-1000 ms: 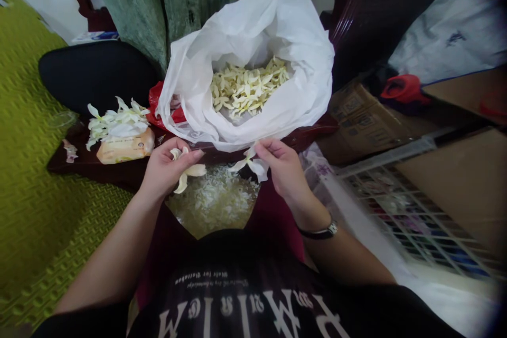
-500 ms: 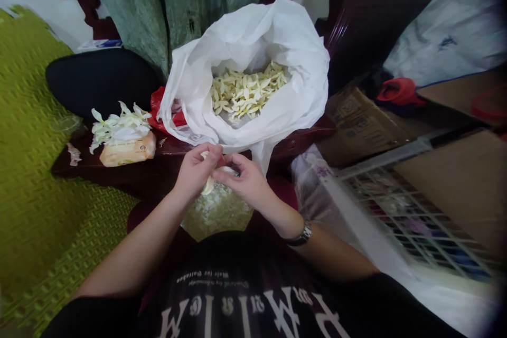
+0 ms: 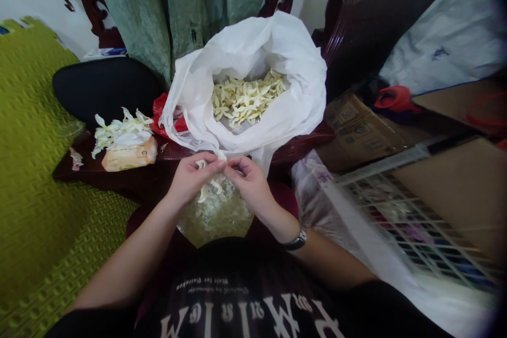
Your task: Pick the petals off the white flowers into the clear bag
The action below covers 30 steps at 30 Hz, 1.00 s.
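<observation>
My left hand (image 3: 195, 175) is closed on a white flower (image 3: 221, 156), with more pale curled petals (image 3: 204, 191) hanging below its fingers. My right hand (image 3: 249, 182) meets it fingertip to fingertip, thumb and forefinger pinched at the same flower. Anything finer between the fingertips is too small to make out. Beneath both hands, in the lap, lies a clear bag or container (image 3: 214, 216) of small whitish pieces. Just beyond the hands, a white plastic bag (image 3: 304, 79) gapes wide, with a heap of cream-white flowers (image 3: 247, 97) inside.
On the dark wooden bench (image 3: 166, 166) a bunch of white flowers (image 3: 122, 129) lies on an orange wipes pack (image 3: 130, 156). A red bag (image 3: 160, 111) and a black cushion (image 3: 106, 87) are behind. To the right stand a cardboard box (image 3: 356, 127) and a wire rack (image 3: 412, 227).
My hands have drawn slightly apart and turned, so the white flower now shows at the fingertips. Petals hang lower under my left hand. The view has shifted a little.
</observation>
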Available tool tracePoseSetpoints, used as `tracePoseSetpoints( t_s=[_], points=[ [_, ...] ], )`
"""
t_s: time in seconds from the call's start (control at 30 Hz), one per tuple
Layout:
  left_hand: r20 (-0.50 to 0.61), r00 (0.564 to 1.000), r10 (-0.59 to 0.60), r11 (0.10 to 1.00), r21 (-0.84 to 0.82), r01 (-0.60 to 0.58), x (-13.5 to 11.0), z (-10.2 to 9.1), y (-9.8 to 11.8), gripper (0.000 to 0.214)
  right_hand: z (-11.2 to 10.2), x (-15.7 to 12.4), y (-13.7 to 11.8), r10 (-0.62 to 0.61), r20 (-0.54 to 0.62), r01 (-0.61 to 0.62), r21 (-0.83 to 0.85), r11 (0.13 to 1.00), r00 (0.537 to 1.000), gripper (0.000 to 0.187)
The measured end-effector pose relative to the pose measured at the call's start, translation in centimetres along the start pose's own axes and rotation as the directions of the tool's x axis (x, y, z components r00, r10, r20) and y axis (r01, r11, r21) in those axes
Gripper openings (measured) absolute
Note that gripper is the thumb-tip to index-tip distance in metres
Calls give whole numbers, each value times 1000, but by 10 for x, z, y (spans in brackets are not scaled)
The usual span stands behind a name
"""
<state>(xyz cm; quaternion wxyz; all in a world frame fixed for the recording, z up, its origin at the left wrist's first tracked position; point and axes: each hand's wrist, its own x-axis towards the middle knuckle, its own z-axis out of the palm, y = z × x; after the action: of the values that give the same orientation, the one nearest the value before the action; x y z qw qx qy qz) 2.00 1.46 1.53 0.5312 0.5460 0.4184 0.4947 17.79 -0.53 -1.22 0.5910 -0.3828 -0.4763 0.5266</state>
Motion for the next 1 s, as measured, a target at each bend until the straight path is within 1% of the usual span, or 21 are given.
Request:
tracePoseSetpoints(
  t_s=[0.13,0.23,0.3,0.37,0.47,0.57,0.63,0.7,0.73,0.8,0.83,0.87,0.93,0.97,1.0],
  points=[
    [26,999,39,999,28,-40,-2,-1,4,26,-4,0,-1,-91,13,92,-132,987,996,22],
    [45,999,30,999,38,-32,-3,-1,5,27,-5,-3,-3,-108,19,110,-177,978,994,22],
    [55,998,20,999,42,-23,-3,-1,5,29,-5,-4,-3,-91,15,92,-155,984,996,22],
    [45,999,15,998,52,-18,-2,-2,5,30,-7,-3,-3,-58,-19,56,-95,994,998,22],
    [-13,1000,21,997,70,-20,-1,-5,9,33,-14,2,-6,-28,-126,35,55,998,992,24],
    [-77,997,20,998,53,-16,0,-10,17,35,-28,10,-13,-41,-229,79,159,984,972,27],
    [-110,994,21,999,34,-18,1,-14,21,37,-40,14,-18,-66,-283,115,160,980,957,29],
    [-124,992,29,999,19,-27,3,-17,22,38,-53,16,-23,-87,-303,124,104,987,949,30],
    [-121,992,32,999,6,-31,4,-19,22,39,-58,15,-24,-83,-281,103,58,993,956,30],
    [-101,994,30,999,-34,-34,6,-19,21,38,-64,12,-28,-47,-180,36,-65,997,983,31],
    [-86,996,27,998,-57,-32,7,-19,20,38,-64,9,-29,-40,-127,22,-140,990,991,33],
    [-71,997,24,996,-79,-29,7,-17,19,39,-61,5,-31,-52,-87,33,-216,976,995,37],
    [-44,999,19,995,-98,-23,8,-11,19,41,-50,-3,-36,-127,-30,110,-336,935,991,44],
    [-30,999,20,996,-91,-23,8,-7,20,43,-42,-7,-37,-164,4,154,-369,917,986,43],
    [-16,1000,22,996,-81,-24,8,-3,21,45,-34,-9,-39,-165,62,176,-373,911,984,42]
  ],
)
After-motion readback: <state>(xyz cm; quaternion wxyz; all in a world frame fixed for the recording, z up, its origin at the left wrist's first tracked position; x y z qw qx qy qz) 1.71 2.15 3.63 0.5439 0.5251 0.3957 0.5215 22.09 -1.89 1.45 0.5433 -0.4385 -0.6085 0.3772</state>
